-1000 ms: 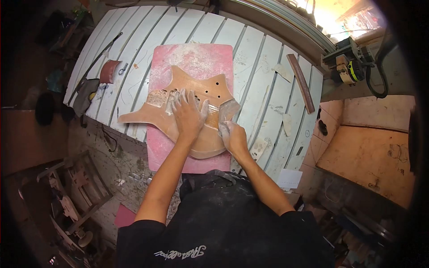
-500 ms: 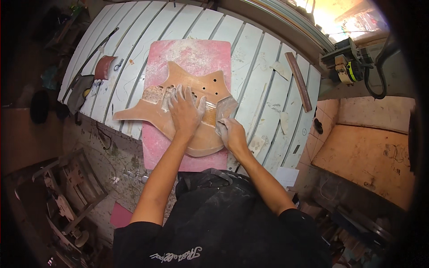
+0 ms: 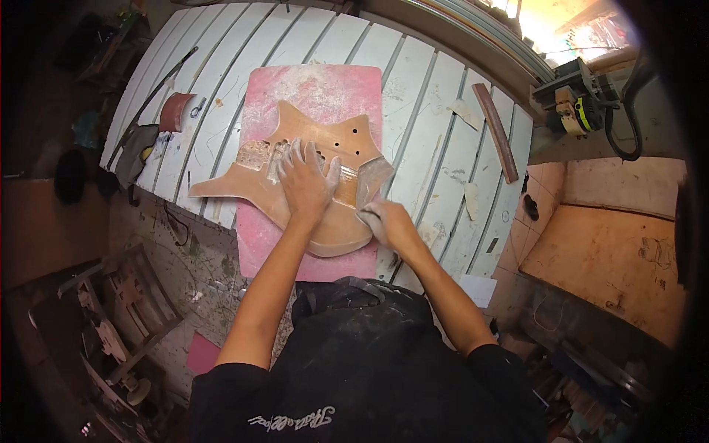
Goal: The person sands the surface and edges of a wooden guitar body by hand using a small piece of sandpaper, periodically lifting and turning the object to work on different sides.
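Observation:
A bare wooden guitar body lies flat, with pointed horns, routed cavities and several small round holes. Dust whitens my left hand, which rests palm down across its middle, fingers stretched and slightly apart over the cavities. At the body's right edge, my right hand is closed, its fingertips pinched together. They meet the lower end of a grey, dusty, angular area; I cannot tell whether that is a loose sheet or part of the body. What the fingers hold is hidden.
Beneath the body is a dusty pink mat on a white slatted table. A long brown strip lies at right. A curved reddish piece and a dark thin rod lie at left. A machine stands beyond the right corner.
My right hand has shifted slightly right and down along the body's edge. My left hand and the guitar body have stayed in place.

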The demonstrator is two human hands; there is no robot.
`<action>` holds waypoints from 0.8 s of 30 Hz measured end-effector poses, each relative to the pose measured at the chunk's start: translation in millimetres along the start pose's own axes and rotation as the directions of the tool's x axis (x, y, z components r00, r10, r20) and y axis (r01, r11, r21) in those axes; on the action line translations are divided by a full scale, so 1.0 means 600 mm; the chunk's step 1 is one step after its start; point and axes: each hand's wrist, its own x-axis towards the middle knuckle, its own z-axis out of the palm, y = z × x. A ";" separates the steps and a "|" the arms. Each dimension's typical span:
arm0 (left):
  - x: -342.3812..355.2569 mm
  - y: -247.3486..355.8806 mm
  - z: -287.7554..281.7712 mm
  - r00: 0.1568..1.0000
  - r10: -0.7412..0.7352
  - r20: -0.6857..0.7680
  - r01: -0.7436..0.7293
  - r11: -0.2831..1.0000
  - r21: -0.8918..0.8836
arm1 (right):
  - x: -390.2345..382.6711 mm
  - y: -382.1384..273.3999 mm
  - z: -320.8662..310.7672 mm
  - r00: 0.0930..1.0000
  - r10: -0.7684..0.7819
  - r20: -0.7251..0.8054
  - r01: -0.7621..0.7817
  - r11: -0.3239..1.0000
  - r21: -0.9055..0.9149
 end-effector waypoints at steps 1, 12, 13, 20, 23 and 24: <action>0.000 0.001 0.000 1.000 0.002 -0.005 -0.002 1.000 0.002 | 0.007 0.004 0.003 1.000 0.002 -0.005 -0.002 1.000 -0.001; 0.003 0.010 0.001 1.000 0.002 -0.016 -0.002 1.000 -0.001 | 0.015 0.021 0.032 0.972 -0.048 -0.232 0.038 0.998 -0.050; 0.002 0.010 0.001 1.000 0.002 -0.016 -0.002 1.000 0.004 | 0.010 0.019 0.036 0.972 -0.051 -0.227 0.042 0.998 -0.043; -0.001 0.005 -0.002 1.000 -0.005 -0.009 0.005 1.000 0.004 | 0.012 0.016 0.028 0.987 -0.058 -0.152 0.052 0.998 -0.044; 0.001 0.008 0.000 1.000 -0.012 0.002 0.012 1.000 0.005 | -0.001 0.003 0.026 0.994 -0.004 -0.110 -0.002 0.998 -0.060; 0.001 0.005 -0.001 1.000 -0.020 0.012 0.020 1.000 0.011 | -0.007 0.007 0.021 1.000 0.017 -0.008 -0.017 1.000 -0.013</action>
